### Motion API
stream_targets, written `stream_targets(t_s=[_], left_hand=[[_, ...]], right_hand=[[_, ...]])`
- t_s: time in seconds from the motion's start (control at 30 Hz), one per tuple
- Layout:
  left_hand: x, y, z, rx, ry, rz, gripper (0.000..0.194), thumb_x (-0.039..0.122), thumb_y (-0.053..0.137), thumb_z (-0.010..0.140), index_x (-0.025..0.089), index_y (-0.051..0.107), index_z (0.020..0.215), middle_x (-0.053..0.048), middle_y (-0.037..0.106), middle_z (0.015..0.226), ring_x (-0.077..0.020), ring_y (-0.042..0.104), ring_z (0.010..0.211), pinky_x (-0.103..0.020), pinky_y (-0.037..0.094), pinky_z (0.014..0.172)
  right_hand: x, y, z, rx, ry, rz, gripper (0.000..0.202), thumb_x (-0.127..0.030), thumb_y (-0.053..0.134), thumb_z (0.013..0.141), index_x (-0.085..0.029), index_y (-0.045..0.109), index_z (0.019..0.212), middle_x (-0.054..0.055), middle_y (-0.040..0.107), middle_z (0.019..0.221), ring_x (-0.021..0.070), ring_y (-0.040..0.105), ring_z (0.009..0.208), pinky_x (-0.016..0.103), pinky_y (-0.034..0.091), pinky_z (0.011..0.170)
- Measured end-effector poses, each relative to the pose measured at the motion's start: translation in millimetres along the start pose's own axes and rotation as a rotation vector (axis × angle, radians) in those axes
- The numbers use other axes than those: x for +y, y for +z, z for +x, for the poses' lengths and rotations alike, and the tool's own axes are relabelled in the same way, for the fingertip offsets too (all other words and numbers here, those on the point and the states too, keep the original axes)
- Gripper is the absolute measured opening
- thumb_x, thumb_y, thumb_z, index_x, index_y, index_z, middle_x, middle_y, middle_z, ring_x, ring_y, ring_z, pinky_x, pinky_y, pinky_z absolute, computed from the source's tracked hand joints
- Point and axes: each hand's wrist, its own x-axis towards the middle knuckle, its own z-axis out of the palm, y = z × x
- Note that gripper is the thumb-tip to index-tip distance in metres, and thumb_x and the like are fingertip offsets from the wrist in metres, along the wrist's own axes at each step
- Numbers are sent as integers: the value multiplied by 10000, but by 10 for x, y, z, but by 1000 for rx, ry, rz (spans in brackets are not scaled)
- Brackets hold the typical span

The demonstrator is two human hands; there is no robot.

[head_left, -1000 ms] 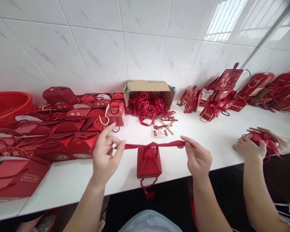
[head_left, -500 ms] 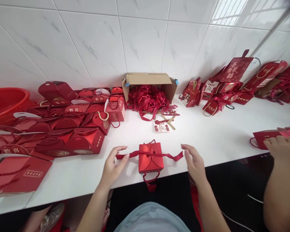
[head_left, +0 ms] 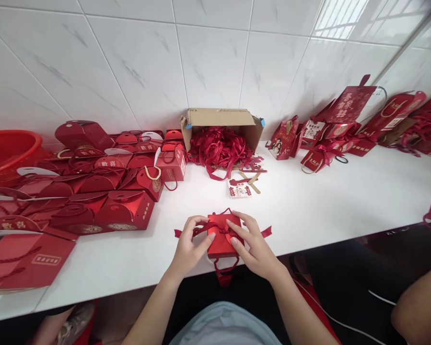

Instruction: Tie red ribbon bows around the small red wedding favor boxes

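A small red gift box (head_left: pixel 218 249) with rope handles stands near the table's front edge. Across its top runs a dark red ribbon (head_left: pixel 267 232), crossed at the middle, with a tail out to each side. My left hand (head_left: pixel 190 244) is curled round the ribbon's left part, thumb over the box top. On the right side, my right hand (head_left: pixel 253 244) has its fingers bent onto the ribbon close to the crossing, partly covering it. The contact under the fingertips is hidden.
Many red gift boxes (head_left: pixel 129 211) crowd the left, beside a red basin (head_left: pixel 10 148). A cardboard box (head_left: pixel 218 116) at the wall holds red ribbons. Small cards (head_left: pixel 239 189) lie before it. More boxes (head_left: pixel 314 160) stand right. A person's arm (head_left: pixel 422 306) shows at lower right.
Both my hands have moved inward from beside the ribbon tails onto the ribbon and box top. At the far right, the other person's hands and most of their box have left the view.
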Motion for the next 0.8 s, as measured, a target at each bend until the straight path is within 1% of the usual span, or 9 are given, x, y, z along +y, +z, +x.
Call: stream_targets(t_s=[0.13, 0.33, 0.43, 0.5, 0.57, 0.6, 0.63, 0.7, 0.8], left_hand=[[-15, 19, 5, 3, -16, -3, 265, 331, 590, 853, 236, 505, 1085, -66, 547, 1133, -222, 558, 1090, -390, 448, 946], [8, 9, 17, -46, -92, -55, 322, 349, 607, 830, 251, 466, 1102, -65, 525, 1160, -201, 547, 1011, -367, 459, 875], [23, -23, 25, -79, -157, -52, 370, 372, 624, 806, 250, 448, 1107, -61, 516, 1129, -191, 525, 969, -335, 462, 815], [35, -48, 39, -92, -183, -33, 389, 384, 625, 799, 245, 446, 1115, -50, 515, 1068, -188, 512, 958, -322, 451, 807], [50, -74, 60, -111, -190, -10, 365, 389, 623, 798, 236, 461, 1088, -28, 513, 984, -179, 506, 923, -310, 437, 803], [58, -87, 72, -127, -189, -1, 331, 395, 620, 799, 230, 476, 1048, -15, 510, 938, -171, 503, 889, -302, 430, 792], [67, -100, 84, -152, -190, 8, 289, 405, 616, 802, 223, 491, 989, -3, 505, 888, -162, 498, 844, -293, 425, 768], [84, -121, 105, -211, -201, 35, 260, 440, 600, 807, 204, 495, 833, 14, 483, 790, -145, 474, 744, -276, 408, 698], [107, -144, 116, -227, -210, 100, 365, 487, 595, 792, 198, 413, 663, 37, 407, 677, -125, 409, 639, -257, 360, 607]], right_hand=[[-24, 12, -1, 1, 10, 4, 446, -314, 531, 914, -281, 466, 1354, 105, 343, 1438, 266, 332, 1343, 471, 368, 1096], [-13, 43, 5, 9, 90, 64, 465, -360, 475, 940, -292, 401, 1393, 93, 283, 1481, 261, 282, 1377, 465, 342, 1109], [46, 36, -8, 107, 222, 198, 438, -395, 406, 959, -264, 390, 1377, 117, 297, 1462, 228, 462, 1230, 380, 491, 945], [102, 7, -3, 153, 336, 253, 409, -436, 422, 945, -226, 439, 1296, 131, 449, 1326, 186, 582, 966, 313, 530, 746], [158, -35, 16, 95, 422, 268, 352, -486, 456, 920, -189, 542, 1089, 88, 596, 1038, 157, 568, 754, 279, 479, 629], [182, -58, 28, 46, 450, 275, 350, -508, 451, 915, -179, 568, 944, 55, 607, 876, 150, 543, 695, 271, 447, 607], [204, -80, 40, -3, 470, 291, 389, -529, 433, 915, -177, 557, 805, 26, 577, 742, 144, 517, 654, 267, 419, 595], [238, -116, 61, -79, 495, 352, 486, -564, 394, 915, -179, 480, 630, -3, 491, 606, 133, 467, 605, 264, 373, 581], [277, -159, 68, -140, 503, 454, 499, -586, 451, 882, -183, 426, 589, -30, 401, 574, 107, 374, 560, 253, 305, 547]])
